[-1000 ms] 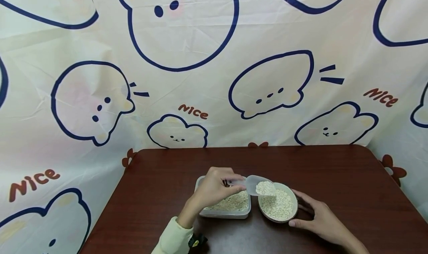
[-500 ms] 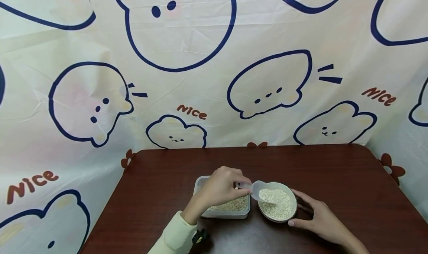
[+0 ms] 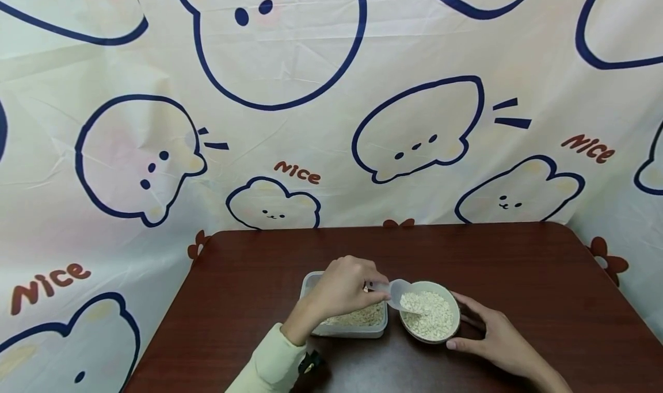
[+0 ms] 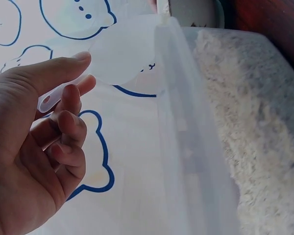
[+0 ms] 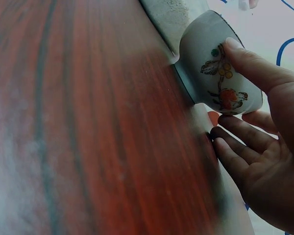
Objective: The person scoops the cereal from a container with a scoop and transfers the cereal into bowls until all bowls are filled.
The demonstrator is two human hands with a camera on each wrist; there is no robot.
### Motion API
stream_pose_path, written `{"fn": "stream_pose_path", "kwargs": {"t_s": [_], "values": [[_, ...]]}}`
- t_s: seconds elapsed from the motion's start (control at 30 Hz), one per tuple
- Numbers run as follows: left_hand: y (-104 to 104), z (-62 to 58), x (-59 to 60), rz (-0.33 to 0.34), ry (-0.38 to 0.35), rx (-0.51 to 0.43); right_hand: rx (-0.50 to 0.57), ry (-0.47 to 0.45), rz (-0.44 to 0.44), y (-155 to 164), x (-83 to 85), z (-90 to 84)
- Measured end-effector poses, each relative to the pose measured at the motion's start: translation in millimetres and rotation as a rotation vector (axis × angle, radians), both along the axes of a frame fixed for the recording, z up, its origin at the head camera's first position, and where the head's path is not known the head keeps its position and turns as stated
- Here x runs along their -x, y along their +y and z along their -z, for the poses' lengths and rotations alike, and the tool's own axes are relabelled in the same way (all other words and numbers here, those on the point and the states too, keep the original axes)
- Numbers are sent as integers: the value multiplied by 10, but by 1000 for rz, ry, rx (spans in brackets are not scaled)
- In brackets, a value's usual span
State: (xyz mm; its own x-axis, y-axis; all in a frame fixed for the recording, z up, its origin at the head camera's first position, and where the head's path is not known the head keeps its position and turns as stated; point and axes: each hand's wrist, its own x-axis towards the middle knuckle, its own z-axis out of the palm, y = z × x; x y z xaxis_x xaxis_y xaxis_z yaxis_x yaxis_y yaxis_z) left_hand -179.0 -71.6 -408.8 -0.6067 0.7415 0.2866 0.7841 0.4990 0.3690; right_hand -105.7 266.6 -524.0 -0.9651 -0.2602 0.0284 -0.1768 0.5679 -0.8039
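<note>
My left hand pinches the handle of a translucent plastic scoop between thumb and fingers. The scoop is tilted over the left rim of a small bowl, its lip at the pale flakes that fill the bowl; they look like oats. On the bowl's right side, my right hand holds it with the thumb at the near side and fingers behind. A flower pattern decorates the outside of the bowl in the right wrist view. Beneath my left hand stands a clear plastic container of similar flakes.
Container and bowl stand side by side on a dark red-brown wooden table. A white cloth printed with blue cartoon outlines hangs behind the table and at its sides.
The left hand has moved slightly right and tipped the scoop, and the heap of flakes on it has gone down into the bowl. The right hand has stayed on the bowl.
</note>
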Motion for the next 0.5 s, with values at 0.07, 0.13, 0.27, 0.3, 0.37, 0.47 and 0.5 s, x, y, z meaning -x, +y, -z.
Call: {"fn": "stream_pose_path", "kwargs": {"t_s": [0.07,0.13,0.27,0.3,0.37,0.47,0.5], "values": [[-11,-28,-2,1,7,0,-1,0,3,-3,0,5],[-25,-52,-2,4,14,0,0,2,3,-4,2,5],[-55,-89,-7,9,22,-3,0,16,-9,3,11,-9],[-63,-95,-7,8,23,-3,-1,18,-11,6,13,-13],[-78,-110,-10,5,28,-5,-6,17,-13,10,17,-18],[-104,-130,-14,-2,32,-14,-12,7,-11,10,20,-21],[-113,-139,-17,-5,34,-18,-10,4,-11,10,19,-21]]}}
